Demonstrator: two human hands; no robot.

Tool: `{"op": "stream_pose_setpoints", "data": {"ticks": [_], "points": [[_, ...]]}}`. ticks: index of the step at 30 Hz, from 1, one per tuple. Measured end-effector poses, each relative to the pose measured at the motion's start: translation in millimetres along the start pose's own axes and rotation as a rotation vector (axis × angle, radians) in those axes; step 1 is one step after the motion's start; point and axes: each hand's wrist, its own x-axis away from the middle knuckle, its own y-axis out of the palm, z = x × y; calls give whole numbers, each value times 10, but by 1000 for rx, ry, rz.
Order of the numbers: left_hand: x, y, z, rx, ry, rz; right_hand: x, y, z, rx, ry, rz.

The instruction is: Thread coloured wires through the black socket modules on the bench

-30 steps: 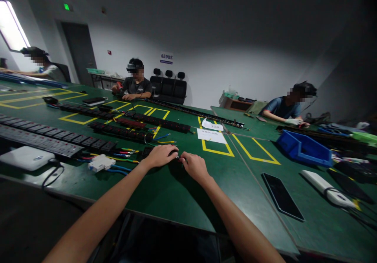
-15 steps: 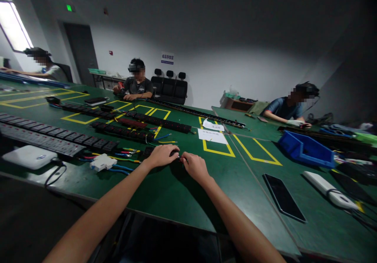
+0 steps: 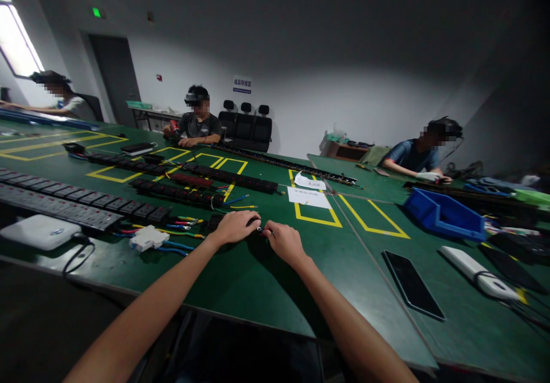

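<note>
My left hand (image 3: 238,226) is closed over a black part (image 3: 252,221), with its fingers curled and most of the part hidden. Just left of that hand, a dark block (image 3: 215,221) shows on the green table. My right hand (image 3: 284,241) pinches a small dark piece with a silvery ring tip (image 3: 259,229), which looks like a wire end. A narrow gap separates the two hands, low over the tabletop. Left of my left wrist lies a white circuit breaker (image 3: 148,238) with blue wires (image 3: 176,248).
Long socket strips (image 3: 77,200) and black strips (image 3: 176,191) lie at left, near a white box (image 3: 40,232). Paper labels (image 3: 308,197) lie ahead. At right are a phone (image 3: 413,284), a white power strip (image 3: 476,273) and a blue bin (image 3: 444,214). Several co-workers sit around the table.
The view has shifted slightly. The silvery ring tip by my right fingers shows more clearly now. Both hands stay in nearly the same place.
</note>
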Motion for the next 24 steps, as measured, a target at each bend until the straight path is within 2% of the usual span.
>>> {"op": "stream_pose_setpoints", "data": {"ticks": [24], "points": [[-19, 6, -2, 1, 14, -11, 3, -28, -55, 38, 5, -37]]}}
